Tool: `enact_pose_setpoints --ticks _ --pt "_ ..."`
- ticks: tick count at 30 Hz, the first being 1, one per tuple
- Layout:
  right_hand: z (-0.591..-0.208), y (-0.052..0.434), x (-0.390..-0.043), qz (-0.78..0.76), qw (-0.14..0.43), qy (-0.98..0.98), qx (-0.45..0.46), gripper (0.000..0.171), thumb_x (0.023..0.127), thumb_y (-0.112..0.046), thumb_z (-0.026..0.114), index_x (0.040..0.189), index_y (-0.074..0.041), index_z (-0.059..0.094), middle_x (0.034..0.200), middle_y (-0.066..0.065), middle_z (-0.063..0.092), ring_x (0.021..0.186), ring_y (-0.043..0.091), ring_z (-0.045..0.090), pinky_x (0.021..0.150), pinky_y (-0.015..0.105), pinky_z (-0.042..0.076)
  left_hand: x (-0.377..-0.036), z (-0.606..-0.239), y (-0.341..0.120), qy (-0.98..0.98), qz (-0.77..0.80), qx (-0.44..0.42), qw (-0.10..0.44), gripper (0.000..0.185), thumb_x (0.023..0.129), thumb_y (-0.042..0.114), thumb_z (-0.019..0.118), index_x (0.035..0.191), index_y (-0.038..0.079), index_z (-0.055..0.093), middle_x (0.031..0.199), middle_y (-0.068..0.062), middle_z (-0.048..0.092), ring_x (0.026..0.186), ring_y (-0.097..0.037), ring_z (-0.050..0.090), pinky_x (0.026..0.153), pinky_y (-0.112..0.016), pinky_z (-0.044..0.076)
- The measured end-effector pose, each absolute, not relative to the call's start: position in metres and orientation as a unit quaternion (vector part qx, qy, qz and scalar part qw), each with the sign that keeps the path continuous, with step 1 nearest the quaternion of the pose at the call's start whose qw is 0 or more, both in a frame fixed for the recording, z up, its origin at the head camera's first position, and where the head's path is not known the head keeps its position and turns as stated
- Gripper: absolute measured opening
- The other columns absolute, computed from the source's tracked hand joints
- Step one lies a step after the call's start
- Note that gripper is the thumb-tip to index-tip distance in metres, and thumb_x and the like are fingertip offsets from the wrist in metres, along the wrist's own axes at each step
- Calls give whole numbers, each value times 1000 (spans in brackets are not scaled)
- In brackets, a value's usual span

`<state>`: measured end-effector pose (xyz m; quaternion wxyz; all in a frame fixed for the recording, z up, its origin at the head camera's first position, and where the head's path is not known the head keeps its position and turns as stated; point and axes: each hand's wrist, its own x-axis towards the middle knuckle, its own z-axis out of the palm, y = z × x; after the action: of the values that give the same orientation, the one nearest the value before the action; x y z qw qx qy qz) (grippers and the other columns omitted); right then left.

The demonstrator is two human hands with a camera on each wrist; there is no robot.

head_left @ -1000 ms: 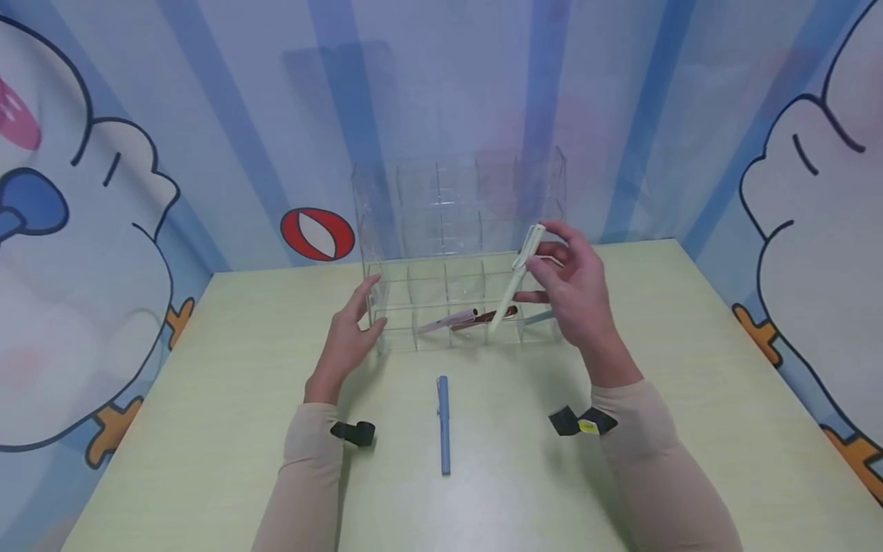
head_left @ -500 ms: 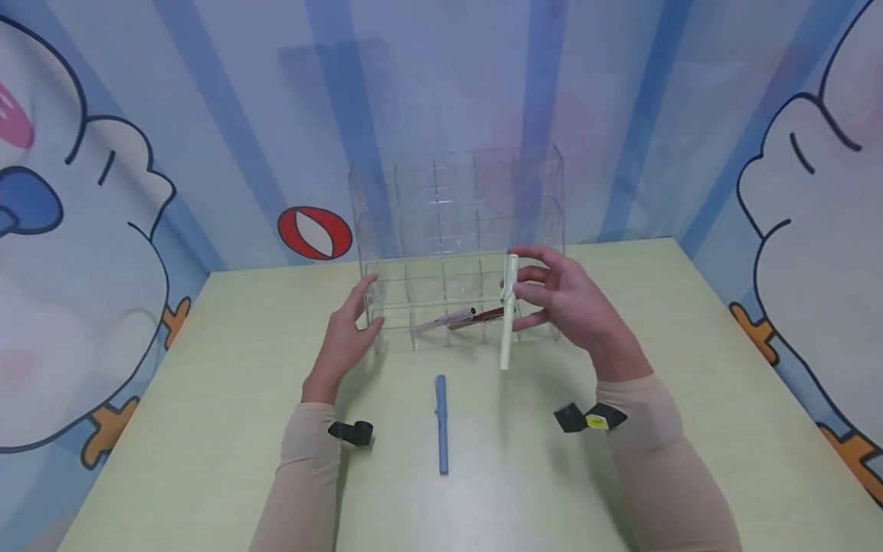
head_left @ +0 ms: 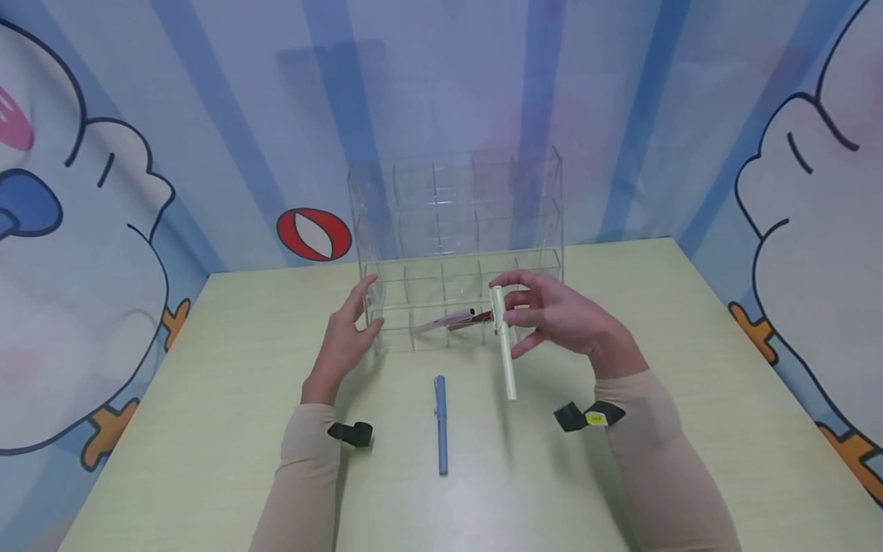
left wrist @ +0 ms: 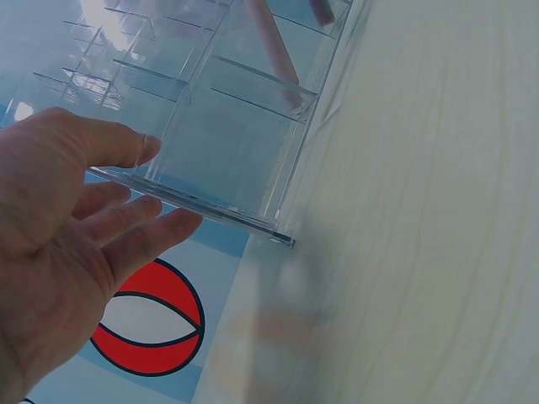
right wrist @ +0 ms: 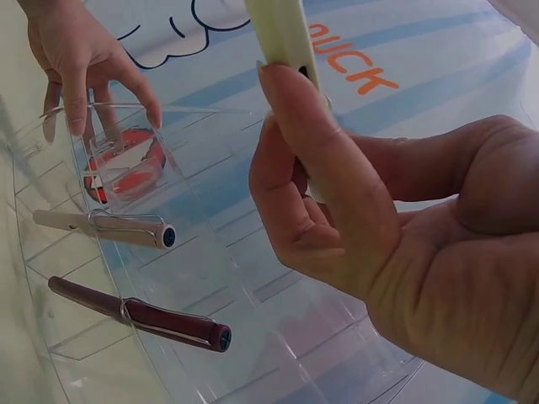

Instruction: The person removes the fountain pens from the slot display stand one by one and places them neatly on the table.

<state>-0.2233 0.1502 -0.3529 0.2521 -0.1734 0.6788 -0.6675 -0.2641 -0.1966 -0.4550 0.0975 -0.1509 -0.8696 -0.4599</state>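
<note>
My right hand [head_left: 545, 310] [right wrist: 337, 219] pinches a cream pen [head_left: 503, 345] [right wrist: 282, 34] near its clipped cap, its barrel pointing down toward me just in front of the clear acrylic rack [head_left: 455, 230]. My left hand [head_left: 352, 326] [left wrist: 76, 227] rests with straight fingers against the rack's left wall [left wrist: 194, 210]. In the rack's bottom row lie a pale pink pen [head_left: 444, 318] [right wrist: 101, 227] and a dark red pen [head_left: 479, 316] [right wrist: 139, 313]. A blue pen [head_left: 440, 423] lies on the table between my forearms.
The pale green table [head_left: 690, 368] ends at a blue striped cartoon wall [head_left: 207, 115] right behind the rack. Black straps [head_left: 353, 433] sit at both wrists.
My right hand has swung the cream pen from tilted up against the rack to pointing down toward me, and lowered it leftward. The left hand stays on the rack.
</note>
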Motion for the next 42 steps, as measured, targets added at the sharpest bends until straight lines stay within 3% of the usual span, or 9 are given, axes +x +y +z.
enact_pose_setpoints --ticks 9,16,22,28,34,42 --pt "-364 140 -223 -636 306 678 -206 48 98 9 53 142 4 34 109 18 57 97 32 64 75 56 59 -265 -456 -197 -868 -459 -158 105 74 95 0 64 156 26 32 159 -9 35 139 -37 41 104 -51 46" --pt "-378 128 -224 -604 331 693 -214 48 97 7 55 141 0 38 106 18 53 93 28 61 75 56 59 -265 -457 -197 -870 -452 -162 111 73 95 1 65 156 26 33 159 -10 36 137 -39 43 97 -50 51" --pt "-390 120 -227 -585 368 694 -203 47 98 6 55 140 0 37 101 15 44 88 27 57 75 55 60 -265 -457 -197 -869 -452 -165 113 73 95 1 65 156 24 33 159 -10 35 137 -39 43 100 -52 49" --pt "-397 118 -229 -567 372 711 -184 45 97 8 55 139 -2 42 104 17 48 93 34 58 71 53 60 -265 -458 -197 -869 -452 -166 113 71 95 1 66 156 18 34 159 -10 36 137 -39 44 104 -52 45" --pt "-404 116 -232 -562 381 710 -185 43 95 9 58 135 0 44 95 16 50 91 38 62 70 52 61 -264 -457 -198 -869 -454 -163 110 72 94 1 66 156 21 34 158 -12 37 136 -40 44 102 -53 47" --pt "-411 113 -236 -551 384 720 -177 46 93 13 57 136 9 41 95 17 53 86 28 63 76 46 61 -263 -454 -196 -871 -453 -157 108 73 94 1 66 156 23 33 158 -12 37 137 -40 43 102 -54 46"
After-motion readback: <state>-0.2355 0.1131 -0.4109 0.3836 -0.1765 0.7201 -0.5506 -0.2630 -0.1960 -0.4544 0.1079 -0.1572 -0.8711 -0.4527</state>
